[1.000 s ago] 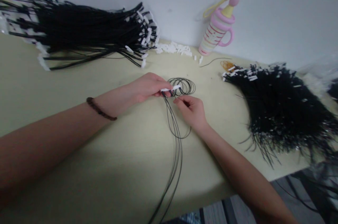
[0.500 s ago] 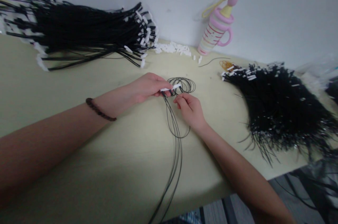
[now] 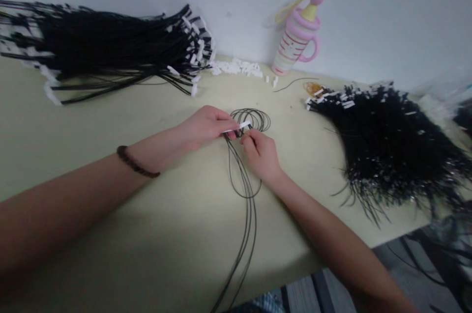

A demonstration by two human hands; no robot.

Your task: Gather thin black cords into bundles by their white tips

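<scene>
My left hand [image 3: 208, 126] is closed, thumb over fingers, pinching small white connector pieces [image 3: 245, 125] that have thin black wires attached. My right hand [image 3: 261, 153] is closed just to the right, with its fingertips close to the white pieces. It pinches a thin black wire; the exact grip is hidden behind its fingers. Beyond both hands, coiled loops of black wire [image 3: 263, 119] rest on the table. More black wires [image 3: 248, 210] trail from my left hand toward the table's near edge, and one loop hangs below my right hand.
A large bundle of black cables [image 3: 121, 40] with white ends lies at the back left. Beside it is a heap of small white pieces [image 3: 239, 67]. A pink cup [image 3: 293, 47] stands against the wall. Another black wire pile [image 3: 394, 151] covers the right side, near yellowish rubber bands [image 3: 313, 89].
My right hand has come slightly closer to the white pieces, and my left hand has tilted them a little. The whole view has shifted slightly.
</scene>
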